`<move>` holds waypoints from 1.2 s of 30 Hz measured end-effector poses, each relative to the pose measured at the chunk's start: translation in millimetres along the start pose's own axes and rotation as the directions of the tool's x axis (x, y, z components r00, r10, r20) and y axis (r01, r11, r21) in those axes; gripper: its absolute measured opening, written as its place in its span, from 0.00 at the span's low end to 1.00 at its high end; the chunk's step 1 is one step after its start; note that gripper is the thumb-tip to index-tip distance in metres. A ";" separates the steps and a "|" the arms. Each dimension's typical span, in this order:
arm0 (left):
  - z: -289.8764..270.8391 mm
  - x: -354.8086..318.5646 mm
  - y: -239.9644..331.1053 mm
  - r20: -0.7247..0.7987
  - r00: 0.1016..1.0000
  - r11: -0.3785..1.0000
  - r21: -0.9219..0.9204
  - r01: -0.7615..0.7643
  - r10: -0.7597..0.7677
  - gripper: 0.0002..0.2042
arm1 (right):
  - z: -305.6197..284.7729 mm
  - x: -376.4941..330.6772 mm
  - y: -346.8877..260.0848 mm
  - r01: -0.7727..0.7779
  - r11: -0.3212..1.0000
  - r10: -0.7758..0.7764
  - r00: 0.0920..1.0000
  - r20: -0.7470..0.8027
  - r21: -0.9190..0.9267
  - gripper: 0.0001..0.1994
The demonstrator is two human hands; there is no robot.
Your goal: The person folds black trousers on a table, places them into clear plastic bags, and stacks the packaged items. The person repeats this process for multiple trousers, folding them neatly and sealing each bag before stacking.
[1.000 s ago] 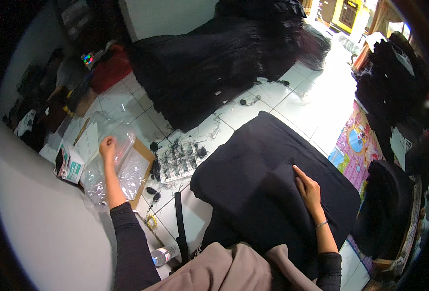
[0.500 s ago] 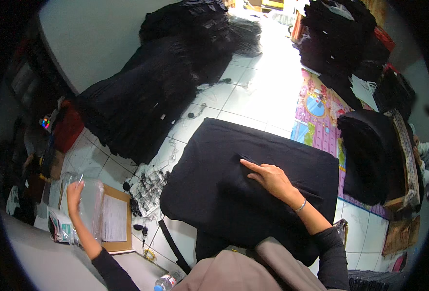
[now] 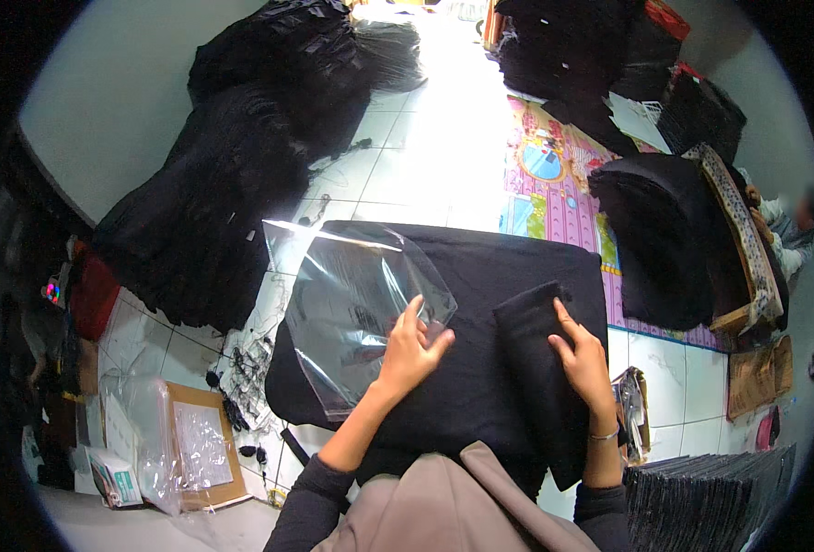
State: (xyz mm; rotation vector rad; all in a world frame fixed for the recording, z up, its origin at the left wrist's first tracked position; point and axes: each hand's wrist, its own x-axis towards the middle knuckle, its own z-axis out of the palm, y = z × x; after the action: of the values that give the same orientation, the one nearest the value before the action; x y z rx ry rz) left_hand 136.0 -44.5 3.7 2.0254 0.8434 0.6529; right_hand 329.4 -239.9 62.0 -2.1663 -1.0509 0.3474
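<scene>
In front of me is a low, flat work surface (image 3: 370, 237) covered with black cloth. My left hand (image 3: 411, 354) is over its middle, thumb and fingers apart, against the right part of a clear plastic bag (image 3: 352, 294). The bag is tilted, and its upper left corner juts past the surface's far edge. On the right, my right hand (image 3: 583, 363) has the right edge of a folded black cloth (image 3: 526, 359), its thumb on the cloth's face and its index finger stretched near the upper corner. Its other fingers are partly hidden.
Large black cloth piles (image 3: 223, 184) lie at the far left. Stacked black cloth (image 3: 655, 239) stands right, beside a printed mat (image 3: 554, 175). A cardboard piece (image 3: 206, 442) with plastic packs lies left. Black stacked pieces (image 3: 710, 497) are near right. Another person (image 3: 784, 230) sits far right.
My left hand has come from the packs on the left to the work surface, with the clear bag. My right hand has moved right, where the folded cloth now shows. The view has shifted.
</scene>
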 end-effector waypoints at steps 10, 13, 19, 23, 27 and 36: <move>-95.8 -45.8 -37.4 0.496 0.817 0.819 0.310 -0.483 0.294 0.32 | 6.6 8.0 30.8 0.019 0.994 -0.015 0.999 -0.043 0.112 0.25; -118.3 -33.0 -48.2 0.576 0.775 0.900 0.147 -0.411 0.260 0.37 | 3.4 6.7 26.2 0.003 0.992 -0.001 1.000 -0.010 0.128 0.25; -128.3 -33.6 -41.0 0.770 0.622 0.749 0.327 -0.576 0.141 0.42 | -0.5 -0.2 6.8 0.013 0.997 -0.011 1.000 -0.026 0.075 0.27; -135.5 -41.1 -41.0 0.777 0.599 0.774 0.254 -0.580 0.193 0.41 | -6.8 -11.6 -8.4 -0.025 0.999 0.023 0.995 -0.102 -0.028 0.28; -137.6 -42.3 -50.9 0.819 0.555 0.648 0.345 -0.679 0.146 0.38 | -12.3 -21.2 -14.8 0.030 0.998 -0.037 0.989 -0.141 -0.047 0.28; -124.2 -81.4 -42.9 0.766 0.603 0.704 0.302 -0.643 0.222 0.42 | 2.0 -24.8 -2.4 -0.004 0.993 -0.012 0.991 -0.136 -0.119 0.29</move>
State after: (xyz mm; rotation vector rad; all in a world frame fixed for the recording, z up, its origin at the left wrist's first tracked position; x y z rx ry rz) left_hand -16.5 -26.3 21.1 2.7839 0.0077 -0.1849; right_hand 311.2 -257.0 60.8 -2.2576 -1.0213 0.1344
